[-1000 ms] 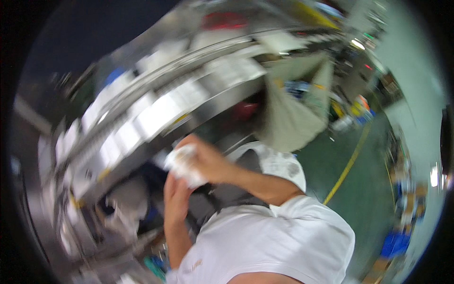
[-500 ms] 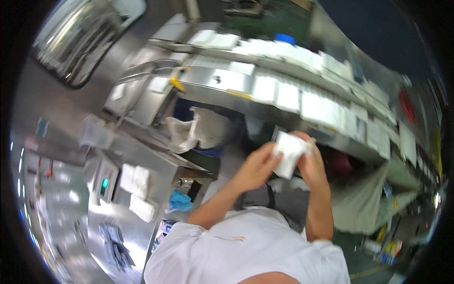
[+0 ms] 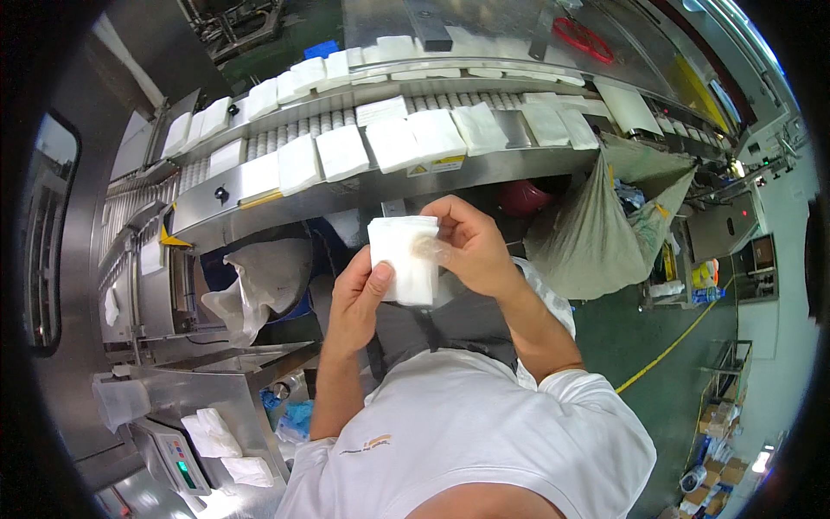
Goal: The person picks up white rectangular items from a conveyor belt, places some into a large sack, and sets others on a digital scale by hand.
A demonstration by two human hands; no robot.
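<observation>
A small stack of folded white sheets (image 3: 402, 259) is held up in front of my body. My left hand (image 3: 356, 298) grips its left edge, thumb pressed on the front face. At the stack's upper right, my right hand (image 3: 475, 246) has its fingers bent together around a translucent, film-like bit (image 3: 430, 249) lying over the sheets. The exact kind of this bit is too blurred to make out. Beyond my hands runs a roller conveyor (image 3: 259, 138) with several similar white stacks (image 3: 341, 153) along its near edge.
A cloth bag (image 3: 571, 233) hangs under the conveyor at right; a whitish bag (image 3: 251, 290) hangs at left. At lower left, a digital scale (image 3: 173, 458) and white folded pieces (image 3: 212, 432) sit on a metal table (image 3: 246, 381). A red ring-shaped object (image 3: 582, 41) lies beyond the conveyor.
The view has swung, so the conveyor now runs more level across the top. The stack faces me more squarely, and my right hand's fingers have come to its upper right edge with the translucent bit.
</observation>
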